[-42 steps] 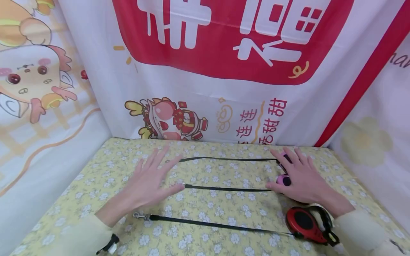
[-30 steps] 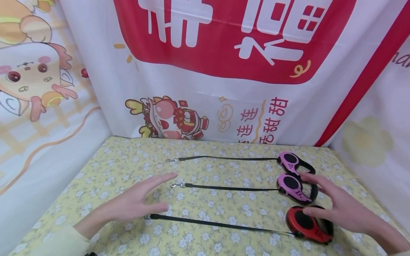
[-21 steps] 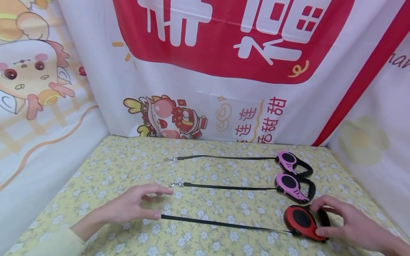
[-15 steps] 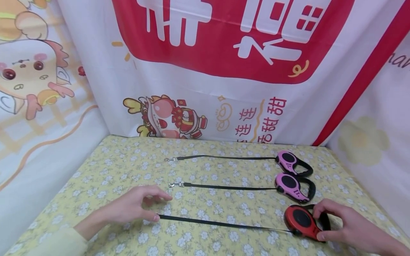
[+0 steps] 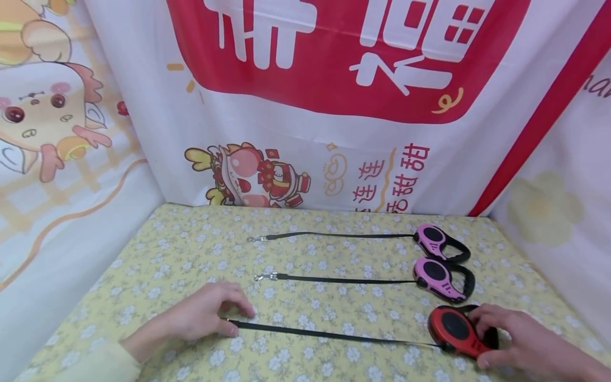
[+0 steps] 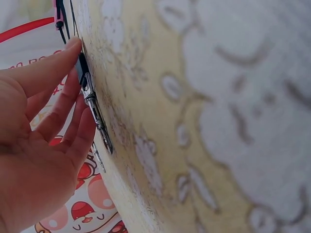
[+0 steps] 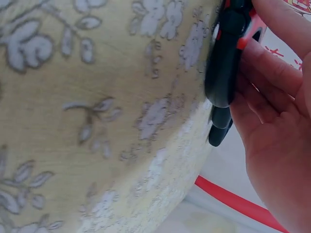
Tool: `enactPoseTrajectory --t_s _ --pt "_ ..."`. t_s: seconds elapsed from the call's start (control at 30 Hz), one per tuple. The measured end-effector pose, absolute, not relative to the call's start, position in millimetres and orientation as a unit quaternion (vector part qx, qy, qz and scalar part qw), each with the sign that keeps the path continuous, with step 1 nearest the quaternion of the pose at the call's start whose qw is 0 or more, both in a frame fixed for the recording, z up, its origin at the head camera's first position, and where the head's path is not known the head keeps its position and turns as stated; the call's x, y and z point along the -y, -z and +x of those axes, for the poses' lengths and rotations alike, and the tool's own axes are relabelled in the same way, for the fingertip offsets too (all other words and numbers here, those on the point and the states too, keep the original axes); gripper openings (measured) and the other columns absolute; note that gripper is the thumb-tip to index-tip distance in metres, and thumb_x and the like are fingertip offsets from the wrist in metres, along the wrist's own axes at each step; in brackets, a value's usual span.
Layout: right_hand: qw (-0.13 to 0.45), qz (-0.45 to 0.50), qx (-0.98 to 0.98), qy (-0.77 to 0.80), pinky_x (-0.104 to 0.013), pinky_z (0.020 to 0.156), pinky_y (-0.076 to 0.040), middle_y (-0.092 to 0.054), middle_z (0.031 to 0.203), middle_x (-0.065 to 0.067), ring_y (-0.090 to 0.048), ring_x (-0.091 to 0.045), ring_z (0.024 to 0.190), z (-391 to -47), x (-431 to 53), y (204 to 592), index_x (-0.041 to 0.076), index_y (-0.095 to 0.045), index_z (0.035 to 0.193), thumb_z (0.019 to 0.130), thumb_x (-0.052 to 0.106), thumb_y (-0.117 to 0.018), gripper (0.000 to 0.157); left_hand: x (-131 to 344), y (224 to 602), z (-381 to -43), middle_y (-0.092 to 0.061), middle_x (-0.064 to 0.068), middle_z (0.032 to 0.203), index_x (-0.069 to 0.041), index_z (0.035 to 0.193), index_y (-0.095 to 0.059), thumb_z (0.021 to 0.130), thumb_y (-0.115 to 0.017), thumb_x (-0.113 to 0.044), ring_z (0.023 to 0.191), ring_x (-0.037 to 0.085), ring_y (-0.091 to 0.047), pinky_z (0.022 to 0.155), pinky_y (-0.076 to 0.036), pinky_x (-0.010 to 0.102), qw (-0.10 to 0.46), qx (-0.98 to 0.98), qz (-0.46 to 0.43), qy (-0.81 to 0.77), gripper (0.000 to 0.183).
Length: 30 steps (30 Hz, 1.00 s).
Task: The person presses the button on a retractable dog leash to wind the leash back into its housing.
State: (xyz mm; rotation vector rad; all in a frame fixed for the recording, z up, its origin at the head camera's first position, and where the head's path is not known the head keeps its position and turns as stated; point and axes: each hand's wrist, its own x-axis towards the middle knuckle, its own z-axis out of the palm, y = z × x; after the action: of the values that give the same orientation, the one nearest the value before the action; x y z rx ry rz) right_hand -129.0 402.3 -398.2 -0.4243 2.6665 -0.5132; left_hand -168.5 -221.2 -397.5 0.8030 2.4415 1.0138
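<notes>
The red and black retractable dog leash (image 5: 454, 326) lies nearest me, its black strap running left to a metal clip (image 6: 97, 114). My right hand (image 5: 530, 342) grips its handle end from the right, thumb on the lower edge and fingers curled at the handle. In the right wrist view the fingers lie along the black handle (image 7: 226, 58). My left hand (image 5: 200, 313) is low over the strap's clip end, thumb on the near side and fingers on the far side, with a gap between them. The left hand covers the clip in the head view.
Two pink and black retractable leashes lie farther back: a middle one (image 5: 436, 276) and a far one (image 5: 431, 239), their straps stretched left to metal clips. A yellow floral cloth (image 5: 334, 307) covers the table. Printed fabric hangings (image 5: 324, 164) stand behind and at both sides.
From spread above the leashes, both hands have drawn back and come down to the red leash. The right hand has taken its handle end; the left has lowered to the strap's clip end.
</notes>
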Motion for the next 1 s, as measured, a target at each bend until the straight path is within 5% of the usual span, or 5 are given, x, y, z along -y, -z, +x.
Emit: enactPoseTrajectory --t_s 0.17,0.43,0.6,0.8,1.0 --pt "0.224 -0.130 -0.950 0.177 -0.058 0.089 -0.059 -0.061 0.142 -0.020 -0.061 -0.044 0.121 -128 -401 400 0.029 -0.074 0.101 0.083 0.045 -0.089 0.028 218 395 -168 -0.069 -0.016 0.105 -0.035 0.101 -0.078 0.085 -0.088 -0.024 0.094 0.008 -0.052 0.078 -0.044 0.025 0.176 -0.876 0.300 -0.334 0.022" --pt "0.238 -0.108 -0.946 0.194 -0.064 0.094 -0.055 -0.057 0.147 -0.020 -0.057 -0.047 0.125 -127 -397 397 0.026 -0.072 0.093 0.083 0.035 -0.091 0.023 206 397 -168 -0.064 -0.017 0.098 -0.034 0.103 -0.072 0.081 -0.088 -0.051 0.096 0.004 -0.055 0.084 -0.047 0.028 0.136 -0.897 0.307 -0.288 0.032" --pt "0.210 -0.132 -0.953 0.172 -0.041 0.091 -0.058 -0.063 0.141 -0.014 -0.060 -0.045 0.125 -126 -400 391 0.027 -0.071 0.087 0.084 0.038 -0.089 0.022 194 398 -170 -0.062 -0.013 0.094 -0.031 0.105 -0.070 0.084 -0.087 -0.045 0.087 0.003 -0.055 0.078 -0.048 0.025 0.134 -0.890 0.327 -0.286 0.031" --pt "0.130 -0.224 -0.952 0.163 -0.021 0.066 -0.043 -0.062 0.103 0.013 -0.053 0.003 0.087 -122 -408 389 0.032 -0.066 0.090 0.089 0.038 -0.086 0.021 190 396 -167 -0.063 -0.010 0.080 -0.022 0.101 -0.071 0.090 -0.085 -0.024 0.068 0.003 -0.056 0.066 -0.050 0.022 0.195 -0.866 0.306 -0.344 0.018" --pt "0.135 -0.223 -0.948 0.183 -0.020 0.071 -0.045 -0.051 0.077 0.021 -0.071 -0.047 0.110 -121 -407 380 0.026 -0.058 0.085 0.099 0.034 -0.076 0.024 191 395 -162 -0.060 -0.012 0.075 -0.024 0.093 -0.069 0.095 -0.079 -0.019 0.066 0.001 -0.052 0.065 -0.048 0.022 0.209 -0.877 0.304 -0.309 0.011"
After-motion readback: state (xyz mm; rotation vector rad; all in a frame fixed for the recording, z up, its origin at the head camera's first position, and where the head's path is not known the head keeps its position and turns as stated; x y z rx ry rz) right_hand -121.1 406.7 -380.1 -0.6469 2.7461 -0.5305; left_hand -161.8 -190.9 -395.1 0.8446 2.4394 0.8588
